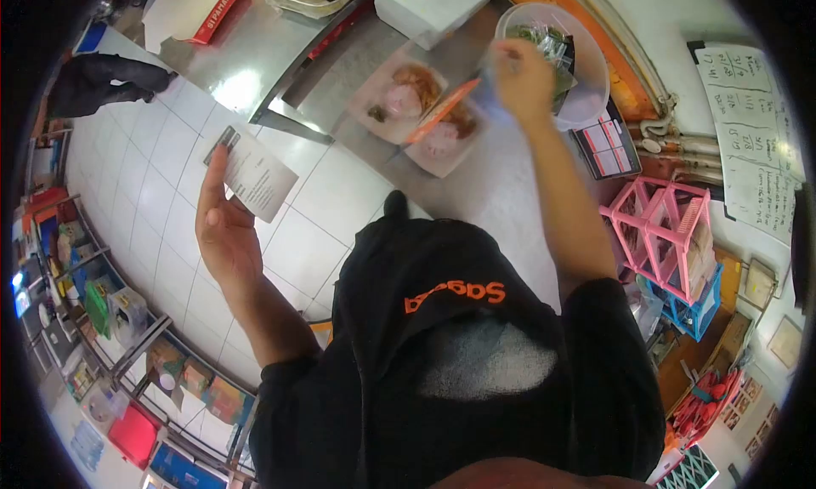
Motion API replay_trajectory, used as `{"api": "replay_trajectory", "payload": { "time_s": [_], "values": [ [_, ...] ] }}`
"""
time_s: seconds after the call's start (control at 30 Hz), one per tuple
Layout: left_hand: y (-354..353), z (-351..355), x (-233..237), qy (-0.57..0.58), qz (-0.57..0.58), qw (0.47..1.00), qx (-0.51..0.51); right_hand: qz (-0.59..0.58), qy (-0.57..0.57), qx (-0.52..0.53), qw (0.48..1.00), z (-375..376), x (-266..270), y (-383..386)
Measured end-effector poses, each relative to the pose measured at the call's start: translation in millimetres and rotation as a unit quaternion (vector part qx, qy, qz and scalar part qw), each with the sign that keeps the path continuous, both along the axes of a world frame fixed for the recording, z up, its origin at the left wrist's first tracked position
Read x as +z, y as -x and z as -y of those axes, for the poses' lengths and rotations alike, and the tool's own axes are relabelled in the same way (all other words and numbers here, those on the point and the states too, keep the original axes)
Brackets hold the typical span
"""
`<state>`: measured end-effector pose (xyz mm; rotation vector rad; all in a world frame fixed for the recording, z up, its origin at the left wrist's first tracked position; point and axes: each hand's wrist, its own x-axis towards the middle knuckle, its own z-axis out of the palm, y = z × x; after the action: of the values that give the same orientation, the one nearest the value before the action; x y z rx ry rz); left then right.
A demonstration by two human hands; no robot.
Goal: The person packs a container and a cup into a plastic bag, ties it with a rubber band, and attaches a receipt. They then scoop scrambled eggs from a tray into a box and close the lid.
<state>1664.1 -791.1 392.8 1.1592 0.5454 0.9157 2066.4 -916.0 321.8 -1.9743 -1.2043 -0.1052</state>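
Note:
My left hand [228, 234] is raised at the left, over the floor. Its fingers hold a white printed paper slip [259, 179] with a dark block in one corner. Over the right of the steel counter, my right hand [520, 81] is smeared by motion beside a round clear plastic tub [586, 98]. Its fingers are bent, and I cannot tell whether they grip anything. Two open food trays with pinkish-white mounds and brown food, the upper tray [378, 93] and the lower tray [450, 166], sit left of that hand. A long orange strip [442, 112] lies slantwise across them.
Behind the trays stands a white box-shaped device [429, 8]. The tub contains green and dark packets. Pink baskets [659, 225] and a blue basket [693, 306] are at the right, below a handwritten sheet [752, 132]. A person's dark-clad leg [106, 85] shows upper left.

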Motion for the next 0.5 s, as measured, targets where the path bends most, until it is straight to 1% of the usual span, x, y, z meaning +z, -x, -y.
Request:
{"api": "replay_trajectory", "payload": {
  "time_s": [0.03,0.1,0.17,0.23,0.3,0.33,0.4,0.43,0.5],
  "values": [
    [5.0,-3.2,-3.0,0.004,-0.013,1.000,-0.001,-0.087,0.048,-0.051,0.994,9.9,-13.7,-33.1],
    [4.8,-3.5,-8.6,-0.019,-0.040,0.999,0.016,-0.006,0.157,-0.068,0.985,16.0,-46.9,-87.1],
    [4.1,-1.0,-3.4,-0.012,-0.095,0.995,0.014,0.046,0.293,-0.003,0.955,15.5,-86.7,-112.2],
    [-0.3,1.7,2.0,-0.039,-0.081,0.996,0.025,0.036,0.378,-0.011,0.925,11.8,-64.7,-110.4],
    [7.2,-2.3,1.8,-0.031,-0.074,0.997,0.008,0.013,0.391,-0.097,0.915,3.0,-20.9,-90.3],
    [10.0,-5.6,1.9,-0.030,-0.073,0.997,0.011,0.014,0.386,-0.095,0.917,3.6,-13.0,-87.7],
    [10.8,-9.3,0.0,-0.025,-0.068,0.997,0.010,0.065,0.331,-0.121,0.934,17.6,-3.4,-96.7],
    [12.2,-11.1,-1.6,-0.019,-0.064,0.998,0.013,0.065,0.334,-0.125,0.932,22.7,-3.3,-100.2],
    [12.6,-14.4,-6.1,-0.006,-0.060,0.998,0.003,0.027,0.247,-0.212,0.945,35.3,-5.3,-110.1]
  ]
}}
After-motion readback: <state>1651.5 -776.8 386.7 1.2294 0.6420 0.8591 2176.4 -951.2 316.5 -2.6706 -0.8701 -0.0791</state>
